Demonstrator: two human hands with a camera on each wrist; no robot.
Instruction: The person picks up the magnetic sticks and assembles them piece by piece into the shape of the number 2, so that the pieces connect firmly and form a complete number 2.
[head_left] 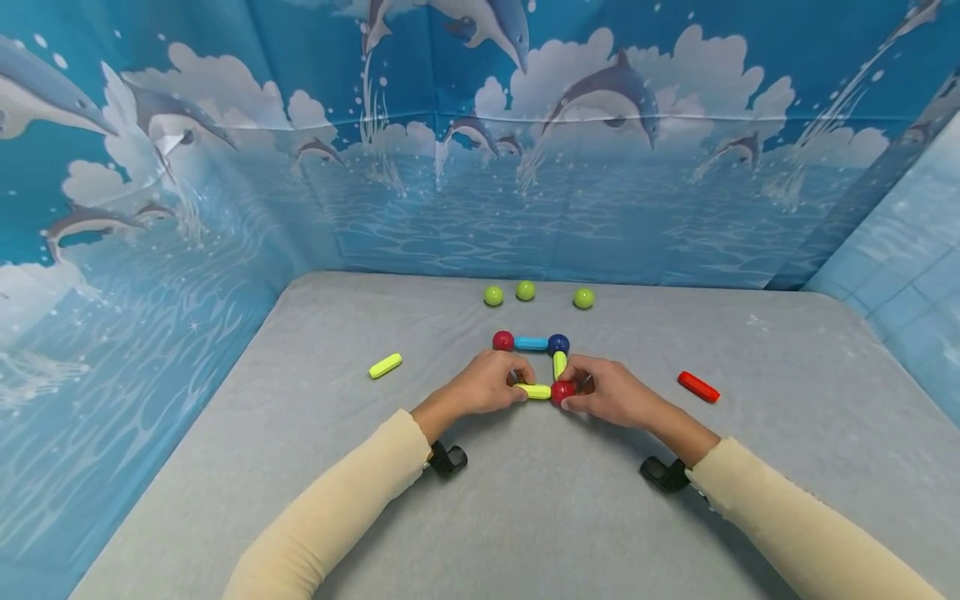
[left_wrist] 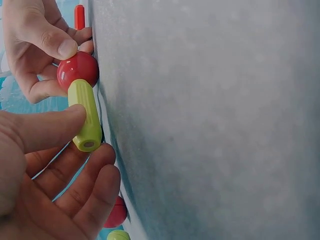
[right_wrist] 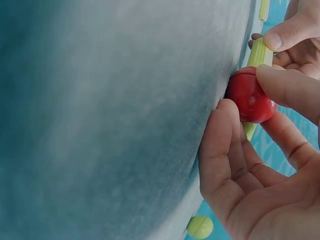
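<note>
My left hand (head_left: pixel 489 383) pinches a yellow-green rod (head_left: pixel 537 392) between thumb and fingers. One end of this rod touches a red ball (head_left: pixel 562 393), which my right hand (head_left: pixel 611 392) grips. In the left wrist view the rod's (left_wrist: pixel 86 120) free end shows a small grey disc. From the red ball (right_wrist: pixel 250 95) a second yellow-green rod (head_left: pixel 559 365) runs back to a dark blue ball (head_left: pixel 558 344). A light blue rod (head_left: pixel 531 343) links that ball with another red ball (head_left: pixel 503 340), just beyond my left hand.
Three green balls (head_left: pixel 525 290) stand near the back edge of the grey table (head_left: pixel 555 517). A loose yellow-green rod (head_left: pixel 386 366) lies to the left, a red rod (head_left: pixel 698 387) to the right. A dolphin-print curtain (head_left: pixel 465 200) hangs behind the table and along its left side.
</note>
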